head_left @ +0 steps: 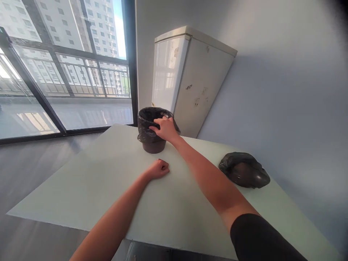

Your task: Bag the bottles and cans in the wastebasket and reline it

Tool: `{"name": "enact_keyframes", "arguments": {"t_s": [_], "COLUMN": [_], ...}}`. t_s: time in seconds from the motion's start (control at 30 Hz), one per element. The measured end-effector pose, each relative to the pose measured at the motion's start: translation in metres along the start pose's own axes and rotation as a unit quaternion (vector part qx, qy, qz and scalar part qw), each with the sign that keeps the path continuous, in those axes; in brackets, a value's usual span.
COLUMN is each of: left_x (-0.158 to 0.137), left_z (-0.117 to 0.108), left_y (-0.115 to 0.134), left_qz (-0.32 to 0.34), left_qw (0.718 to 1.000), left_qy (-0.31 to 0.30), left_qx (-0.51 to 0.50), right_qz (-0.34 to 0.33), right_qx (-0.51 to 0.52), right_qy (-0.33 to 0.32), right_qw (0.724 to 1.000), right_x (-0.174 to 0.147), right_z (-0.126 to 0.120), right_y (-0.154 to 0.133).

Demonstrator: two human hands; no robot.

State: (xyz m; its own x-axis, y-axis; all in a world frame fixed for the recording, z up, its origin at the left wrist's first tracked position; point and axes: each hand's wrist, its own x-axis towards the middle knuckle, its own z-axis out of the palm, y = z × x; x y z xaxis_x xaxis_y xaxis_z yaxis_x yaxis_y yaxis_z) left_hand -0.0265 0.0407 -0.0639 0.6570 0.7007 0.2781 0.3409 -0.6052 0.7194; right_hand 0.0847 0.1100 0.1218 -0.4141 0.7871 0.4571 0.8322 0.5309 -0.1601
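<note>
1. The bin [154,146] stands upright on the pale tabletop [89,166], near its far edge; a black liner [146,132] folds over the rim and hangs down the outside.
2. Right hand [165,127]: at the bin's near-right rim, thumb forward against the liner, other fingers bent over the rim. Cannot tell whether they pinch the plastic.
3. Left hand [158,169]: fingers curled into a loose fist, apparently resting on the tabletop, nearer the wearer than the bin and apart from it.
4. Open room: widest left of bin and fist, a broad stretch running to the left table edge, with floor [24,188] beyond.
5. Right side tighter: the right forearm crosses there; beyond it, a dark plastic-wrapped bundle [244,170] lies near the wall-side edge.
6. Behind the bin: a white cabinet [203,87], just past the far edge.
</note>
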Motion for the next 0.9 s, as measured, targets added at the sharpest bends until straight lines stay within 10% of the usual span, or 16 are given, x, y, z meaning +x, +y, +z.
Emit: {"name": "enact_keyframes", "arguments": {"t_s": [0.53,0.9], "left_x": [0.006,0.01], "left_z": [-0.015,-0.016], "left_y": [-0.006,-0.009], "left_qz": [-0.031,-0.043], "left_qw": [0.999,0.998], "left_qy": [-0.01,-0.007], "left_qx": [-0.039,-0.04], "right_qz": [-0.034,0.002], "right_qx": [-0.017,-0.117], "right_qy": [-0.03,-0.08], "right_qw": [0.999,0.99], "right_x": [0.025,-0.032], "right_z": [0.004,-0.045], "right_y": [-0.018,0.048]}}
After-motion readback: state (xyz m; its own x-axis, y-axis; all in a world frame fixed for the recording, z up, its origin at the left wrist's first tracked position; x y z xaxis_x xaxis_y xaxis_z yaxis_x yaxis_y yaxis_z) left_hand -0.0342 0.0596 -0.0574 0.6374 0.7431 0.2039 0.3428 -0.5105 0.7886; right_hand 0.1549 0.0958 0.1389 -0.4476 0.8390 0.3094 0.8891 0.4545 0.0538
